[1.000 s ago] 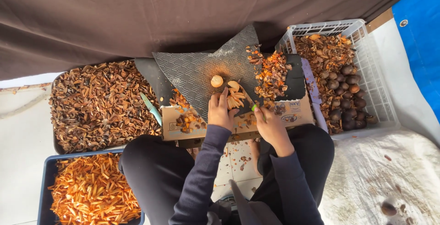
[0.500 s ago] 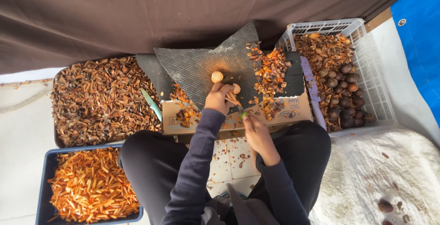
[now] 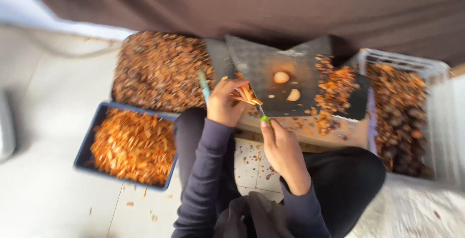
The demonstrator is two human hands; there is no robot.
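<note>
Head view, blurred. Left hand [image 3: 224, 103] closed around a small orange nut piece [image 3: 246, 94], held just above the near edge of the dark textured mat [image 3: 271, 68]. Right hand [image 3: 283, 148] gripped on a small knife with green handle [image 3: 264, 119], blade tip up against the nut piece. Hands close together, nearly touching at the piece.

On the mat: two pale peeled kernels [image 3: 281, 77], one round, one half-moon just below and right of it. Pile of orange-brown scraps [image 3: 334, 85] on the mat's right part, spilling onto the wooden surface [image 3: 339, 136] under it. Second green-handled tool [image 3: 204, 85] lying at the mat's left edge, just beside the left hand.

Left of the mat: tray of brown husks [image 3: 160, 71]. Nearer, blue crate [image 3: 92, 146] filled with orange slivers [image 3: 133, 146]. Right: white mesh basket [image 3: 411, 63] holding dark whole nuts [image 3: 399, 117].

Sitting cross-legged on tiled floor [image 3: 58, 184], scattered crumbs between the knees. Dark sleeves, dark trousers. Brown tarp [image 3: 271, 5] across the top.
</note>
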